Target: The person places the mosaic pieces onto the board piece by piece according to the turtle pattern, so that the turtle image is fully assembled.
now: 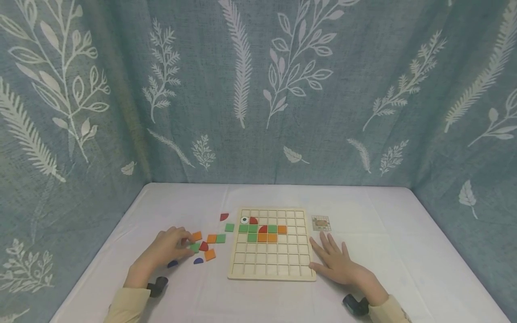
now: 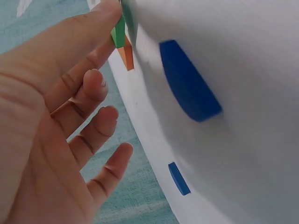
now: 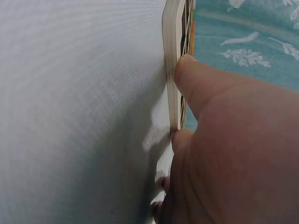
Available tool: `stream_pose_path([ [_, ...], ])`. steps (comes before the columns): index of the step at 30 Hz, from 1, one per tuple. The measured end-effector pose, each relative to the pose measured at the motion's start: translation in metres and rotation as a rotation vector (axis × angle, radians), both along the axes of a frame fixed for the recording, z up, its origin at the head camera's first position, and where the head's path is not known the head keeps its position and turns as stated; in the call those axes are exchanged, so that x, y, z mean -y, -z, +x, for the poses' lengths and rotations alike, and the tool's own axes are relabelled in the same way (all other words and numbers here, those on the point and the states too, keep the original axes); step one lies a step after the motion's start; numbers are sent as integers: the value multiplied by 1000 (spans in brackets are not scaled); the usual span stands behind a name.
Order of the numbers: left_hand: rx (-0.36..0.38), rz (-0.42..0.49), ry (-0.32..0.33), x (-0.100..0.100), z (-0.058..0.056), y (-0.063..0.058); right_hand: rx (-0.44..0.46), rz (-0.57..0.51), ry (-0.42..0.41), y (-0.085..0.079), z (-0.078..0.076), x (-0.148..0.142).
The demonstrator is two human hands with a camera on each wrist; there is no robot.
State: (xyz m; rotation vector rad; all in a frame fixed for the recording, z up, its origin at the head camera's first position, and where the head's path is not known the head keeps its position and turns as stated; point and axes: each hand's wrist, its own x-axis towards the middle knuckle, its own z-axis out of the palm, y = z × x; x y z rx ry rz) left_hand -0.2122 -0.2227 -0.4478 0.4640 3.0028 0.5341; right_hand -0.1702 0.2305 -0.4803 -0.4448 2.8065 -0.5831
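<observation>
Pale wooden grid board (image 1: 271,264) sits centre-frame, right hand (image 1: 337,262) flat and open, thumb against its right edge; left hand (image 1: 167,249) fingertip-pinches a small green square tile (image 1: 195,247) lower left (likely light, rigid, slick, so pinch its edges).

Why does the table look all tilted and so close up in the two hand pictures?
Head view: even soft light, sharp, walls bowed by the wide lens. Left wrist view: camera sideways, left hand huge, blue piece slightly soft. Right wrist view: right hand blurred and shadowed against the wooden board edge.
</observation>
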Motion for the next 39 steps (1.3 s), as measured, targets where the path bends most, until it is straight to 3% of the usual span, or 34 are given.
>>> stream_pose_path([
  [11,-93,43,81,-14,-6,-7,12,-3,1,-1,1,0],
  [28,-26,23,96,-55,-19,-16,-1,-16,-6,-4,2,1],
  [32,-24,34,129,-62,-21,-16,-1,-16,-7,-4,2,1],
  [39,-85,49,214,-74,-26,-11,2,-14,-8,-1,1,0],
])
